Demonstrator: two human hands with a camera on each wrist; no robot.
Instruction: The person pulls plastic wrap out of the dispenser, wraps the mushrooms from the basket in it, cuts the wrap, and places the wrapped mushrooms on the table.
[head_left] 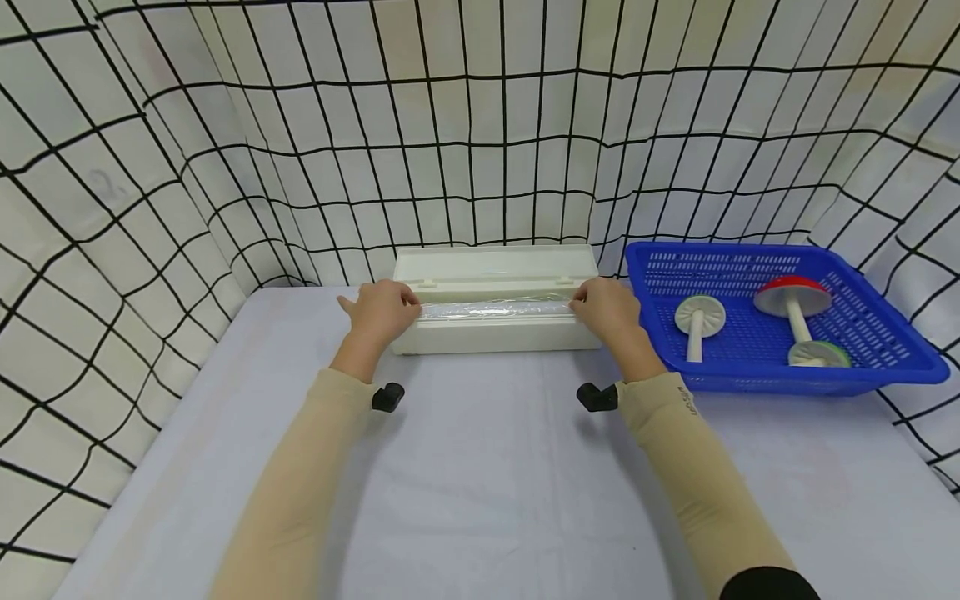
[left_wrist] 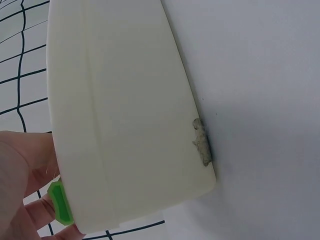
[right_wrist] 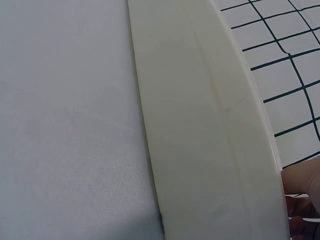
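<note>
A white cling film dispenser [head_left: 495, 335] lies lengthwise on the table with its lid [head_left: 495, 262] raised at the back. Inside it stretches clear cling film [head_left: 495, 309]. At the left end, my left hand [head_left: 381, 312] pinches the film's edge between thumb and fingers. My right hand [head_left: 609, 310] does likewise at the right end. Both wrist views show mostly the dispenser's front wall, which hides much of each hand. A green part [left_wrist: 61, 203] shows by the left fingers [left_wrist: 37, 212], and a grey smudge marks the wall's lower edge.
To the right stands a blue perforated basket [head_left: 780, 382] holding a red-topped mushroom-shaped piece [head_left: 792, 296] and two pale green-rimmed ones, one of them a white-stemmed piece [head_left: 699, 317]. Black wire mesh [head_left: 480, 150] before white cloth encloses the white table [head_left: 480, 483] at the back and sides.
</note>
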